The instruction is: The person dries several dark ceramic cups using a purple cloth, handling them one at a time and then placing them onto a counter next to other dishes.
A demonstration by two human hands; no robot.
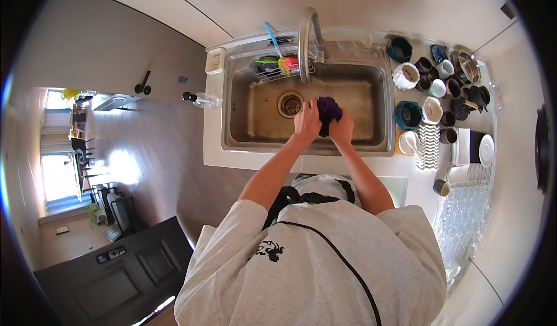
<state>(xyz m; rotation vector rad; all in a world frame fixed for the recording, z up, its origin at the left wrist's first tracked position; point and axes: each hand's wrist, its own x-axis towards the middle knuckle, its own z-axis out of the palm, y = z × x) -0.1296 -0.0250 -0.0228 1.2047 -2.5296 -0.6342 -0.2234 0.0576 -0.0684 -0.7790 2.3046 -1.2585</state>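
Observation:
Over the stainless steel sink (270,141), my left hand (308,120) and my right hand (342,128) grip a bunched purple cloth (329,108) from either side. Below the cloth, between my hands, a dark item (324,129) shows; whether it is a vessel or a darker fold of cloth I cannot tell. The drain (290,105) lies just left of my left hand. Above my hands arches the metal faucet (305,43), and no water stream is visible from it.
A wire rack (272,77) with brushes hangs at the sink's back left. Left of the basin stand a spray bottle (204,100) and a white soap dish (215,60). Bowls (408,115), several dark cups (448,118), plates (461,147) and clear glasses (463,213) crowd the right counter.

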